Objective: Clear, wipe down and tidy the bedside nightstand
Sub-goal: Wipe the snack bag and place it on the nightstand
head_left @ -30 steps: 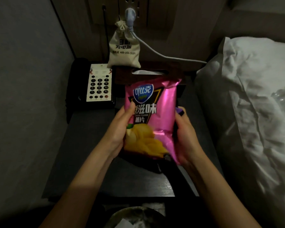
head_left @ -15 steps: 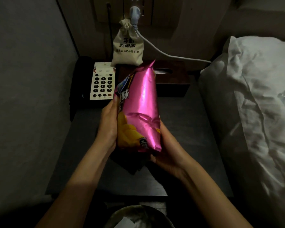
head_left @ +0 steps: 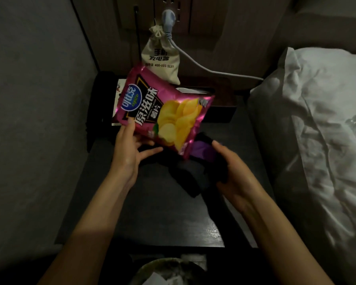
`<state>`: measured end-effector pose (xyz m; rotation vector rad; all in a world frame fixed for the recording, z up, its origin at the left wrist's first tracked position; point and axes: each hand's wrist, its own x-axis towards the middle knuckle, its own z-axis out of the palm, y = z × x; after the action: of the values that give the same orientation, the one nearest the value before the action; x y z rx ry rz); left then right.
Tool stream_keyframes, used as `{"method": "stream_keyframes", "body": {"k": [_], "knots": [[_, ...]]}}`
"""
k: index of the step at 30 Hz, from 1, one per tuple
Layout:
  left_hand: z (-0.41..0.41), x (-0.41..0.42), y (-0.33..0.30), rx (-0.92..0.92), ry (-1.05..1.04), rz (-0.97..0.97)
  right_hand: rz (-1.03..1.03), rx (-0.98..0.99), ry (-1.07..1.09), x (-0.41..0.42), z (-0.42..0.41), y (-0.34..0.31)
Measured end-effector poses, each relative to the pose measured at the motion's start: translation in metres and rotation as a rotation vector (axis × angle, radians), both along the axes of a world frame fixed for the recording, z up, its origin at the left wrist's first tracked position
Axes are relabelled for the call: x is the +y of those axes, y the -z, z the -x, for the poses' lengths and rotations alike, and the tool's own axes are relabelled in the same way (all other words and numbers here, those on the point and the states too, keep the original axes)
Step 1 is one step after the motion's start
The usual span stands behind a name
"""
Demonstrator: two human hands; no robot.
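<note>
A pink bag of potato chips point(head_left: 164, 112) hangs tilted above the back of the dark nightstand point(head_left: 152, 219). My left hand point(head_left: 130, 149) holds its lower left corner, thumb on the front and fingers underneath. My right hand point(head_left: 234, 173) is off the bag, to its lower right. Its fingers curl round a dark crumpled cloth with a purple part point(head_left: 197, 165) that lies on the nightstand top.
A cream drawstring pouch point(head_left: 160, 58) hangs by a wall plug point(head_left: 168, 17) whose grey cable runs right. The bag mostly hides a telephone point(head_left: 119, 89); a dark tissue box point(head_left: 220, 112) sits behind. White bedding point(head_left: 317, 130) borders the right, a bin point(head_left: 171, 272) below.
The bag turned from upright to lying tilted with its front up. My right hand let go of it and moved down onto the dark cloth; my left hand alone holds the bag.
</note>
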<state>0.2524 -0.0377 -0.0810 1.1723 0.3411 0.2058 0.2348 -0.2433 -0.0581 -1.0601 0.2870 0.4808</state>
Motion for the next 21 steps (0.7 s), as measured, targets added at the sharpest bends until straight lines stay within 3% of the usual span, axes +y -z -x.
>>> {"method": "stream_keyframes", "body": {"k": [4, 9, 15, 21], "knots": [[0.003, -0.004, -0.002, 0.01, 0.062, -0.006, -0.02, -0.079, -0.051, -0.007, 0.001, -0.008], [0.007, -0.01, -0.007, -0.019, 0.155, -0.144, 0.162, -0.234, -0.042, 0.007, 0.009, -0.002], [0.014, -0.024, -0.007, -0.03, 0.32, -0.246, 0.146, -0.253, 0.035, 0.022, 0.012, 0.018], [0.011, -0.034, -0.009, -0.092, 0.304, -0.266, 0.112, -0.264, -0.003, 0.022, 0.01, 0.023]]}}
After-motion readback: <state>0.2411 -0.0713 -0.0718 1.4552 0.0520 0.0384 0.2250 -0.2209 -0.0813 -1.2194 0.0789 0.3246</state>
